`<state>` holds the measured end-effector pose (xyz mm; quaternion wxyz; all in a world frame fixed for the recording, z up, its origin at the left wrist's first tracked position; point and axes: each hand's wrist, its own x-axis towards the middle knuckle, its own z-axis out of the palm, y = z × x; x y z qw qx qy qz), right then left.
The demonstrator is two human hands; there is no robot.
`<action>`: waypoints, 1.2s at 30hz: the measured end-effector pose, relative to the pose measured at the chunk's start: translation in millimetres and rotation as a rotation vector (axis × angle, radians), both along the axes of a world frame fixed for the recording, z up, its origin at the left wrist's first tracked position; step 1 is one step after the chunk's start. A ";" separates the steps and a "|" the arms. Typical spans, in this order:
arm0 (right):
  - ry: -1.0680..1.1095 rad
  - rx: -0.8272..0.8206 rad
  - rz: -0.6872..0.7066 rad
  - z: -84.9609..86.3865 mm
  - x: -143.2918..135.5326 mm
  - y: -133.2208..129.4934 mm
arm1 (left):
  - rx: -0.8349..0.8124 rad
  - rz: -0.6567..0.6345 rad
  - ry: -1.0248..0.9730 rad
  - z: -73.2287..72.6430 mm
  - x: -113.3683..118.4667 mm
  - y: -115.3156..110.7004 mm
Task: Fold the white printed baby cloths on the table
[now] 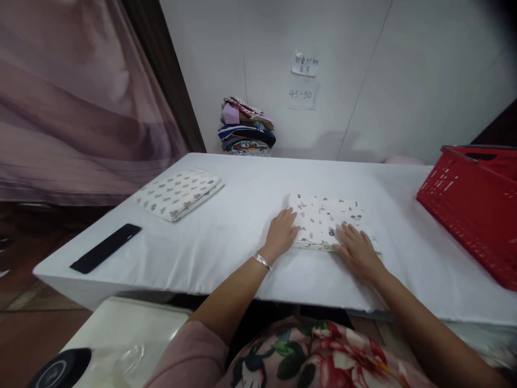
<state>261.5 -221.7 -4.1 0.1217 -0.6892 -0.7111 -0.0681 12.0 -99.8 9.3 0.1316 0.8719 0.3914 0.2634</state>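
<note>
A folded white cloth (317, 215) with small grey and dark prints lies flat on the table in front of me. My left hand (281, 231) rests at its left edge, fingers stretched out, with a silver bracelet on the wrist. Lying flat on the cloth's near right part is my right hand (357, 250), its fingers spread. Neither hand grips anything. Further left on the table sits another folded cloth (177, 194), white with grey cloud shapes.
A black flat slab (107, 248) lies at the table's left edge. The red basket (472, 205) stands at the right end. Behind the white table (238, 215) is a stack of folded fabrics (246, 126). A pale box-like surface (125, 334) is below at the left.
</note>
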 end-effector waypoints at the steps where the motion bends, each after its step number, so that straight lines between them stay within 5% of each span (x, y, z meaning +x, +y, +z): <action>1: -0.009 -0.010 0.022 -2.2 -3.8 -1.6 | -0.004 -0.049 0.041 -1.4 -0.2 -0.6; 10: 0.074 -0.029 0.093 0.3 3.7 -9.5 | -0.100 -0.068 0.038 -5.3 -5.0 -3.2; 20: 0.231 0.119 0.255 7.2 -31.8 19.4 | 0.001 -0.206 0.028 4.0 -7.5 -12.9; 36: 0.280 0.215 0.238 -2.5 -34.0 14.5 | 0.038 -0.286 0.069 6.8 -14.3 -11.4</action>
